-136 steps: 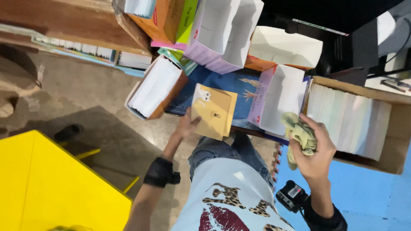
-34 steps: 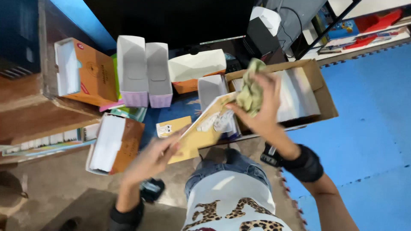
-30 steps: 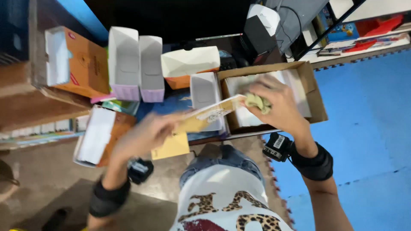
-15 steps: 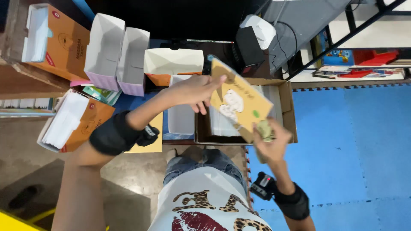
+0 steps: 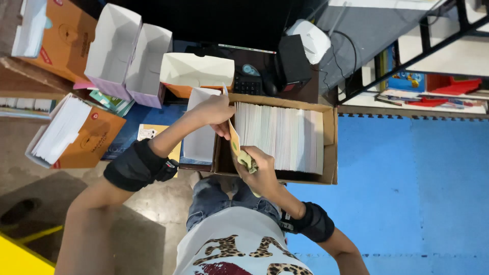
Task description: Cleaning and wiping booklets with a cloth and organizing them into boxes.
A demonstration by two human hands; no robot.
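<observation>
Sliding the yellow booklet (image 5: 234, 141) into the cardboard box (image 5: 330, 142), my left hand (image 5: 216, 109) pinches its top; my right hand (image 5: 257, 170) grips its bottom edge and a cloth (image 5: 246, 161); I should keep it upright beside the stack (image 5: 277, 136).

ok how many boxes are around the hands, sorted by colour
brown cardboard box packed with upright white booklets: 1
orange boxes with white stacks: 2
white and lilac open boxes: 2
white and orange box lying on its side: 1
total: 6
The left hand and right hand both hold one yellow booklet edge-on at the brown box.
</observation>
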